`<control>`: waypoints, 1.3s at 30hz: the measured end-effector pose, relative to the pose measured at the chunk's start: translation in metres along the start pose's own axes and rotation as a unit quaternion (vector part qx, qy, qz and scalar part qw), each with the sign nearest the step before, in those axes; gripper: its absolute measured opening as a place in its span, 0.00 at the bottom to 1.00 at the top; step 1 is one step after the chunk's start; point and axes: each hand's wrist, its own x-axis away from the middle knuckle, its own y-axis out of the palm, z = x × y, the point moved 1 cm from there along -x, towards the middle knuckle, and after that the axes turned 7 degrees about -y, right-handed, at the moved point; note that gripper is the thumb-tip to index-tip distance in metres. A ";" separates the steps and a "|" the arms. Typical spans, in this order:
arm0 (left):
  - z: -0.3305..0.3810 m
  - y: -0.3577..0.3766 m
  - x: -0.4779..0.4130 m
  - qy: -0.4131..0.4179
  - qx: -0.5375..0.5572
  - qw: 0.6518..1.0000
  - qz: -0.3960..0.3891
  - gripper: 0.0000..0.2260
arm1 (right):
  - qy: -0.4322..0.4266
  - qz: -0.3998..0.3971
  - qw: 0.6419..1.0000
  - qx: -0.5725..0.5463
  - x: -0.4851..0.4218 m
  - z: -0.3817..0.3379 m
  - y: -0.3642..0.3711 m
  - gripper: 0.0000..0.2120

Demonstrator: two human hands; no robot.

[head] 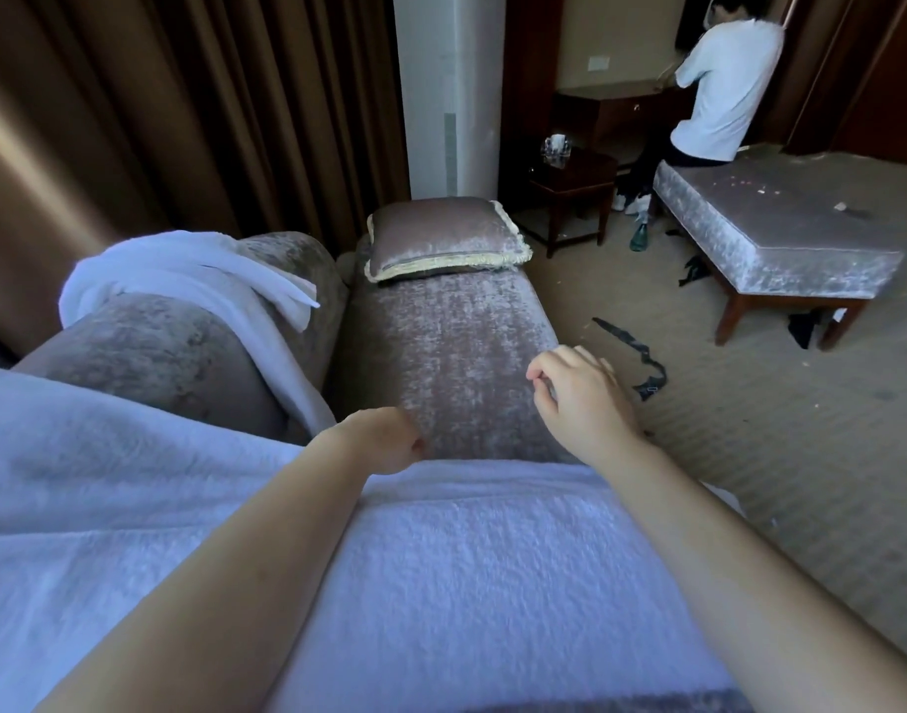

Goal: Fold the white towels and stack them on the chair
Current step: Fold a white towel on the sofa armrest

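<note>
The near white towel [492,558] lies flat over the near end of the chair seat [451,352] and spreads left over the padding beside it. Its visible spread is wider left to right than front to back. The frame cuts off the near and left edges, so the true long axis cannot be told. The far edge runs straight across the seat, crosswise to the seat's length.

The left hand [384,440] is bent down at that far edge. Its fingers are curled under and hidden, so a grip on the towel cannot be confirmed. The right hand [580,398] hovers above the seat's right edge, just past the towel, fingers loosely curled and holding nothing.

The seat's long axis runs away from the camera. The second white towel [184,275] is draped over the rounded armrest [148,347] on the left, one corner pointing right.

A fringed cushion [441,239] lies at the seat's far end. A black strap [642,362] lies on the carpet [801,429]. Farther off are a side table [570,182] and a bench [775,234] with a seated person [724,84].
</note>
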 end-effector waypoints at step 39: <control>0.029 -0.069 0.172 0.222 -0.018 0.816 0.533 0.12 | -0.118 -0.152 0.974 0.119 0.059 0.003 -0.136 0.13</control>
